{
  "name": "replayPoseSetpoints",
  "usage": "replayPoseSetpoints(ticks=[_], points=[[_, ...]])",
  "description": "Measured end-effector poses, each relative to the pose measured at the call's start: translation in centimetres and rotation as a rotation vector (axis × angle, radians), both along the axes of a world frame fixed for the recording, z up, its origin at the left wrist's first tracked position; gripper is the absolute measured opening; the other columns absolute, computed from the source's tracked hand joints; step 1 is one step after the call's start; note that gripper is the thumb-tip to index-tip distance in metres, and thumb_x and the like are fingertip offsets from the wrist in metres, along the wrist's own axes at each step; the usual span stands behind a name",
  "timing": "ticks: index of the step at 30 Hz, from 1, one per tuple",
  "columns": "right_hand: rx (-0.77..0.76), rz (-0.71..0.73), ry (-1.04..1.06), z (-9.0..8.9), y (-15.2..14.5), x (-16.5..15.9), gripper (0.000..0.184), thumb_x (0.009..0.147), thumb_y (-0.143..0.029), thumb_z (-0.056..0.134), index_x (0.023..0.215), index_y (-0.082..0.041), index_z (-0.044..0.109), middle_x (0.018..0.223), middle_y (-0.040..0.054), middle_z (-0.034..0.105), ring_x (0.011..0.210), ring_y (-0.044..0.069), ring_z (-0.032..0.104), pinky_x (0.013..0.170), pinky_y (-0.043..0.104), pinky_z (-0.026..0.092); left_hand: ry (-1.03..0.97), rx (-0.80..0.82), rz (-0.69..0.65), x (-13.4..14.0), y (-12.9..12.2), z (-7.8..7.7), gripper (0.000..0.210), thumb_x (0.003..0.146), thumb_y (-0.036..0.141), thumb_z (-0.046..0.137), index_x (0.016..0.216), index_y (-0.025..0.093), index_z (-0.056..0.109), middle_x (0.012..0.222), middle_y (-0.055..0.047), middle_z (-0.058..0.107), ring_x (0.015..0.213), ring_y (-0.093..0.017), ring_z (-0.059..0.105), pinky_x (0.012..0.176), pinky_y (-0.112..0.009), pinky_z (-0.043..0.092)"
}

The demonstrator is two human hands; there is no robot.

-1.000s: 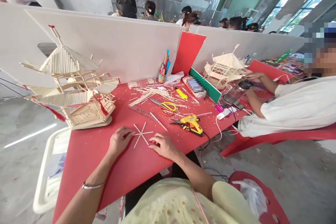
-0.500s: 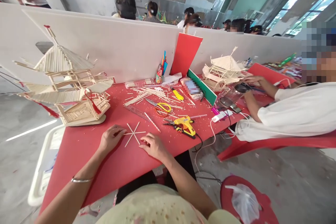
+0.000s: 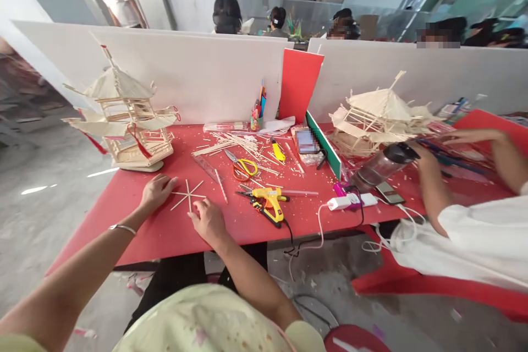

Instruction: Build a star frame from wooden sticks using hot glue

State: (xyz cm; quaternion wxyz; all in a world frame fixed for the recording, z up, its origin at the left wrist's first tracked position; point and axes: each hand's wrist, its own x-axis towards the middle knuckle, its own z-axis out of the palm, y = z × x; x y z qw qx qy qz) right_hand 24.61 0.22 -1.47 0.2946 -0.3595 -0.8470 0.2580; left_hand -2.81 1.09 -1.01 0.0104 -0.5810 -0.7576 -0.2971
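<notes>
On the red table lies a six-armed star of thin wooden sticks (image 3: 188, 195), flat between my two hands. My left hand (image 3: 159, 191), with a bangle on the wrist, rests at the star's left side, fingers loosely spread. The thumb and forefinger of my right hand (image 3: 209, 223) close around the tip of the star's lower arm. Right of the star are a red-and-white pencil (image 3: 221, 186), a clear ruler (image 3: 208, 168), scissors with yellow and red handles (image 3: 243, 166), a yellow glue gun (image 3: 268, 198) and black-and-yellow pliers (image 3: 264, 212) beside it.
Loose sticks (image 3: 237, 143) and a yellow utility knife (image 3: 278, 150) lie farther back. A stick pavilion model (image 3: 127, 121) stands left, another (image 3: 375, 115) right, past a green divider (image 3: 324, 146). A co-worker's arm (image 3: 433, 181) is near a bottle (image 3: 379, 165). Cables hang over the front edge.
The view has swung right, shifting the table leftward in it. My right hand has come in to the star's lower arm, and my left fingers have loosened beside the star.
</notes>
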Motion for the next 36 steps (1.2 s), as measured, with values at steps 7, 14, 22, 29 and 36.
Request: replayPoseSetpoints(ticks=[7,14,22,29,36], points=[[0.006,0.006,-0.01,0.5,0.0,0.0,0.021,0.098,-0.037,0.074,0.113,-0.022,0.069,0.103,0.0067,0.07,0.097,0.023,0.069,0.085,0.032,0.054,-0.019,0.005,0.048,0.6,-0.1,0.2,0.052,0.099,0.061,0.043,0.071,0.02,0.06,0.076,-0.004,0.059,0.073,-0.017,0.054,0.07,-0.028,0.04],[-0.003,0.007,0.054,0.2,0.2,0.1,0.021,0.097,-0.036,0.076,0.112,-0.023,0.07,0.099,0.0038,0.071,0.091,0.02,0.069,0.084,0.029,0.054,-0.077,0.018,0.016,0.2,-0.1,0.1,0.055,0.098,0.064,0.044,0.069,0.02,0.062,0.078,-0.005,0.061,0.074,-0.018,0.056,0.071,-0.03,0.041],[-0.034,0.004,0.116,-0.5,0.7,0.0,0.026,0.098,-0.037,0.075,0.12,-0.023,0.071,0.105,0.0036,0.074,0.092,0.016,0.071,0.088,0.026,0.053,-0.204,-0.025,-0.046,-1.4,0.5,-0.4,0.062,0.097,0.07,0.044,0.079,0.019,0.074,0.09,-0.008,0.074,0.085,-0.022,0.064,0.081,-0.031,0.048],[-0.043,-0.02,0.097,-0.4,0.5,0.1,0.026,0.098,-0.038,0.075,0.119,-0.022,0.072,0.102,0.0034,0.073,0.083,0.014,0.069,0.082,0.025,0.053,-0.317,-0.086,-0.086,-2.5,1.4,-0.5,0.06,0.096,0.07,0.048,0.085,0.02,0.08,0.096,-0.007,0.08,0.092,-0.024,0.07,0.08,-0.03,0.049],[-0.123,0.007,0.074,-0.6,1.5,0.2,0.039,0.09,-0.036,0.085,0.125,-0.023,0.071,0.095,-0.0004,0.07,0.072,0.011,0.064,0.075,0.024,0.054,-0.275,-0.18,-0.003,-2.7,2.7,-0.1,0.057,0.091,0.072,0.054,0.086,0.022,0.08,0.084,-0.005,0.077,0.078,-0.024,0.067,0.06,-0.027,0.037]])
